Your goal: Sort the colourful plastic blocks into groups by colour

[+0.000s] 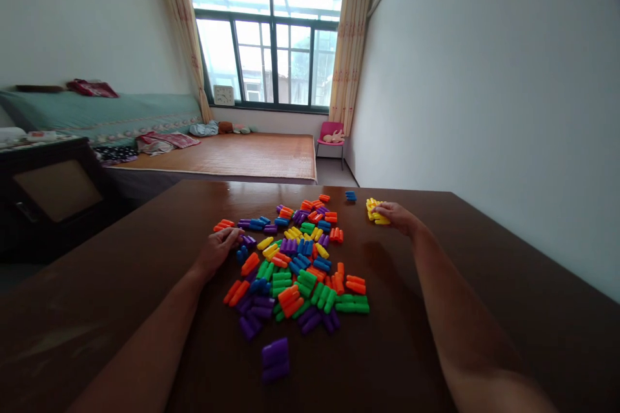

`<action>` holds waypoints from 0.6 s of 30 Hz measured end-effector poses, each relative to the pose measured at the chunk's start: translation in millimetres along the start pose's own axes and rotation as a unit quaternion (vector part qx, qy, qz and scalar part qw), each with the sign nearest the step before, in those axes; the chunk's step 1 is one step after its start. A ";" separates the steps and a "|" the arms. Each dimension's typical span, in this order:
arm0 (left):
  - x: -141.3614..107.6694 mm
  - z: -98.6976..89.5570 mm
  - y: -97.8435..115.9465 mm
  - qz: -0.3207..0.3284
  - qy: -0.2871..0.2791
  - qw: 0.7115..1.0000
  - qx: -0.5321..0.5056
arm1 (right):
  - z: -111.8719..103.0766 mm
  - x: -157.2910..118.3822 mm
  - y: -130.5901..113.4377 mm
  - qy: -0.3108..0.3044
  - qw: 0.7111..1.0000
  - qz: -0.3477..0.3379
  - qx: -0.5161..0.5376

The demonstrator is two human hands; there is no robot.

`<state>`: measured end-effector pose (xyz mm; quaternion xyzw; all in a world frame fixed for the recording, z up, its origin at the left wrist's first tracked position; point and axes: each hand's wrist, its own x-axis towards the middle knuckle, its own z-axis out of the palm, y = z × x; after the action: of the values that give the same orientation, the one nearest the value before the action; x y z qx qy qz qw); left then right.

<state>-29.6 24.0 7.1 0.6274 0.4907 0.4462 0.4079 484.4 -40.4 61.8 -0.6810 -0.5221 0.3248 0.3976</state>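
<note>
Bullet-shaped plastic building blocks in several colours, many joined side by side, lie in a loose pile (293, 264) on the brown table (145, 251). At the pile's left edge is my left hand (220, 248), its fingers drawn together beside a purple block (248, 241) and just below an orange cluster (223, 225). Whatever those fingertips pinch is hidden. To the right of the pile, my right hand (397, 216) has its thumb and fingers closed on a cluster of yellow blocks (375, 210) at the table surface. A blue cluster (351, 196) lies left of the yellow one.
A separate purple cluster (276, 359) lies near me, in front of the pile. Beyond the table stand a low bed (252, 151) with a mat and a pink chair (332, 131). A dark cabinet (53, 190) is at left, a white wall (484, 77) at right.
</note>
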 end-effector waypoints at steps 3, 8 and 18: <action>-1.2 1.2 2.3 0.001 0.003 1.000 0.009 | 8.9 39.2 -19.8 0.080 0.983 -0.012 -0.162; -5.4 2.1 9.7 0.000 0.008 1.000 0.018 | 44.7 107.9 -45.0 0.108 0.946 -0.021 -0.306; -9.1 4.1 14.1 0.002 0.015 1.000 0.020 | 100.9 133.7 -35.9 -0.052 0.947 -0.055 -0.311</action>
<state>-23.2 12.1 17.9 0.6299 0.5041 0.4465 0.3869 414.2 114.6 42.1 -0.7229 -0.6543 0.1587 0.1553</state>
